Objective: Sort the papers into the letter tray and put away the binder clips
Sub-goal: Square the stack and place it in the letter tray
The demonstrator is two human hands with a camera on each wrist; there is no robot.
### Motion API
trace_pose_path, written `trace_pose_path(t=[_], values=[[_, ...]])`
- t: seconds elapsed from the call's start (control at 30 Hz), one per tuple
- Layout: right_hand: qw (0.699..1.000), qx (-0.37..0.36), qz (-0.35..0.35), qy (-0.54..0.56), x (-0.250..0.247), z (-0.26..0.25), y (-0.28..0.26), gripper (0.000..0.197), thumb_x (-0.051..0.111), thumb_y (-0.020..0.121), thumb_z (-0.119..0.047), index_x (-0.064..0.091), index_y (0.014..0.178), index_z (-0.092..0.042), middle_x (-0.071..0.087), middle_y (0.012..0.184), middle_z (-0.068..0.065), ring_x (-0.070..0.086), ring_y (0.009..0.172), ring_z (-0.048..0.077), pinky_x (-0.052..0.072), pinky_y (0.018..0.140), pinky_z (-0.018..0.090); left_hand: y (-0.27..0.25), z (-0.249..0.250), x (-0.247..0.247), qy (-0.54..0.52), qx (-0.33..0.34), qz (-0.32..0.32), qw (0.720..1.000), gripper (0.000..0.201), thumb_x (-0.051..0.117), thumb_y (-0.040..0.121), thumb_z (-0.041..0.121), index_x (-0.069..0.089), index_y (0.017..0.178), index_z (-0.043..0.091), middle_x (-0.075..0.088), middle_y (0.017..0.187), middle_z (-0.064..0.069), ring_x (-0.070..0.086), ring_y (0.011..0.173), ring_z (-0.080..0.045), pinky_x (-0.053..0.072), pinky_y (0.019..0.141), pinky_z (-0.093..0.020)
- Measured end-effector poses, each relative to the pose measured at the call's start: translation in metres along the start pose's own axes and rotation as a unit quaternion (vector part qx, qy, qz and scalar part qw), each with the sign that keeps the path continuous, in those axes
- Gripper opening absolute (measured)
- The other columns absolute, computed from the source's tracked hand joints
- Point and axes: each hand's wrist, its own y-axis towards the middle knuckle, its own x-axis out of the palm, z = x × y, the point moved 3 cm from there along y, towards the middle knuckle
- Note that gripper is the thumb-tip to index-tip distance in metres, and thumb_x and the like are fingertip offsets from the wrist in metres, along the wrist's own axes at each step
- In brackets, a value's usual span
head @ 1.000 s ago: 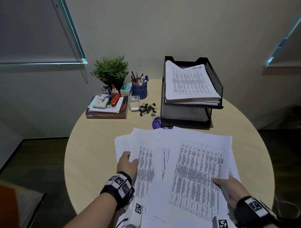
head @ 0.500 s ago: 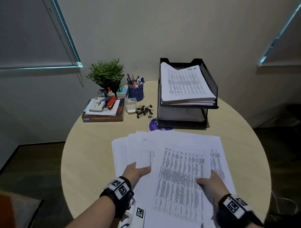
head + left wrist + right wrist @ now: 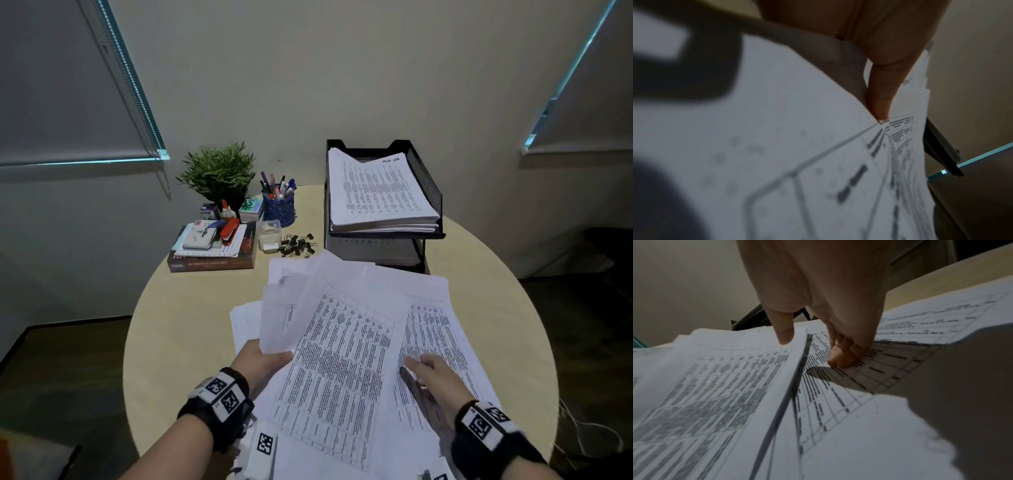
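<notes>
Printed sheets lie fanned over the near half of the round table. My left hand pinches a bundle of these papers by its left edge and holds it tilted up off the table; the left wrist view shows the thumb pressed on the sheets. My right hand rests with straight fingers on the papers still lying flat; its fingertips touch a printed sheet beside the lifted bundle's edge. The black mesh letter tray holds thick stacks. Loose black binder clips lie left of it.
A small clear plastic box stands beside the clips. Behind it are a blue pen cup, a potted plant and a book stacked with stationery. Bare tabletop shows on the left and right of the papers.
My left hand has raised a bundle of sheets off the pile and tilted it up. My right hand shifted right, off that bundle, onto the flat sheets.
</notes>
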Motion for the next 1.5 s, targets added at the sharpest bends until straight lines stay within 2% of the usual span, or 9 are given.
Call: trace_pose_path(t=[0.3, 0.43, 0.6, 0.7, 0.83, 0.97, 1.13, 1.3, 1.5], values=[[0.997, -0.046, -0.065, -0.019, -0.002, -0.027, -0.014, 0.103, 0.063, 0.052, -0.08, 0.048, 0.13, -0.015, 0.052, 0.131, 0.002, 0.049, 0.123, 0.024, 0.039, 0.103, 0.04, -0.02, 0.048, -0.033, -0.064, 0.087, -0.009, 0.994, 0.04, 0.059, 0.08, -0.016, 0.055, 0.117, -0.002, 0.065, 0.112, -0.019, 0.063, 0.097, -0.025, 0.051, 0.08, -0.026], [0.974, -0.116, -0.186, 0.057, 0.011, -0.079, -0.039, 0.069, 0.08, 0.057, -0.055, 0.061, 0.112, -0.018, 0.067, 0.107, -0.005, 0.062, 0.104, 0.017, 0.047, 0.096, 0.04, -0.031, 0.076, -0.024, -0.045, 0.125, -0.031, 0.991, 0.04, 0.064, 0.076, -0.014, 0.058, 0.114, -0.002, 0.07, 0.099, -0.014, 0.069, 0.085, -0.02, 0.056, 0.064, -0.018], [0.946, -0.207, -0.182, 0.173, 0.007, -0.149, -0.066, 0.022, 0.068, 0.079, 0.0, 0.064, 0.101, -0.001, 0.075, 0.08, -0.001, 0.072, 0.075, 0.009, 0.052, 0.06, 0.016, -0.043, 0.12, 0.0, -0.037, 0.195, -0.054, 0.979, 0.047, 0.079, 0.067, 0.008, 0.062, 0.11, 0.005, 0.074, 0.098, -0.008, 0.07, 0.092, -0.018, 0.054, 0.09, -0.034], [0.929, -0.269, -0.13, 0.221, -0.006, -0.181, -0.081, 0.03, 0.073, 0.072, -0.002, 0.066, 0.1, 0.0, 0.075, 0.083, 0.008, 0.072, 0.08, 0.021, 0.056, 0.065, 0.025, -0.045, 0.148, 0.011, -0.037, 0.239, -0.034, 0.97, 0.091, 0.093, 0.027, 0.043, 0.064, 0.107, 0.009, 0.07, 0.109, -0.012, 0.062, 0.109, -0.028, 0.044, 0.102, -0.045], [0.912, -0.341, -0.048, 0.225, -0.027, -0.205, -0.093, 0.033, 0.079, 0.062, -0.016, 0.067, 0.091, -0.005, 0.071, 0.087, 0.005, 0.069, 0.082, 0.017, 0.054, 0.073, 0.026, -0.049, 0.173, 0.026, -0.03, 0.276, -0.026, 0.96, 0.082, 0.09, 0.022, 0.054, 0.068, 0.093, 0.019, 0.073, 0.099, 0.002, 0.064, 0.106, -0.023, 0.045, 0.099, -0.04], [0.91, -0.365, -0.005, 0.195, -0.035, -0.196, -0.089, 0.034, 0.079, 0.07, -0.022, 0.069, 0.101, -0.017, 0.072, 0.088, -0.012, 0.066, 0.076, -0.011, 0.047, 0.063, 0.003, -0.04, 0.17, 0.037, -0.071, 0.281, -0.007, 0.957, 0.064, 0.092, 0.031, 0.037, 0.071, 0.088, 0.017, 0.074, 0.096, 0.001, 0.067, 0.102, -0.022, 0.046, 0.098, -0.039], [0.913, -0.324, -0.027, 0.245, -0.022, -0.159, -0.069, 0.073, 0.093, 0.032, -0.044, 0.072, 0.094, -0.012, 0.076, 0.09, 0.0, 0.071, 0.084, 0.014, 0.052, 0.08, 0.03, -0.015, 0.132, 0.047, -0.06, 0.202, 0.019, 0.977, 0.032, 0.082, 0.063, 0.01, 0.064, 0.089, 0.012, 0.069, 0.095, -0.009, 0.064, 0.098, -0.028, 0.049, 0.094, -0.039], [0.891, -0.36, -0.032, 0.273, -0.018, -0.171, -0.076, 0.043, 0.087, 0.057, -0.023, 0.069, 0.096, -0.016, 0.073, 0.098, 0.011, 0.067, 0.09, 0.025, 0.055, 0.084, 0.041, -0.012, 0.138, 0.065, -0.057, 0.221, 0.056, 0.972, 0.033, 0.082, 0.066, 0.009, 0.06, 0.091, 0.01, 0.065, 0.098, -0.008, 0.059, 0.105, -0.027, 0.044, 0.094, -0.033], [0.878, -0.384, 0.001, 0.286, -0.041, -0.188, -0.08, 0.033, 0.079, 0.065, -0.011, 0.071, 0.096, -0.009, 0.076, 0.081, -0.004, 0.069, 0.083, 0.013, 0.053, 0.082, 0.027, -0.019, 0.164, 0.056, -0.076, 0.269, 0.044, 0.959, 0.031, 0.077, 0.066, -0.006, 0.069, 0.094, 0.007, 0.074, 0.075, 0.003, 0.07, 0.081, -0.02, 0.053, 0.083, -0.034]])
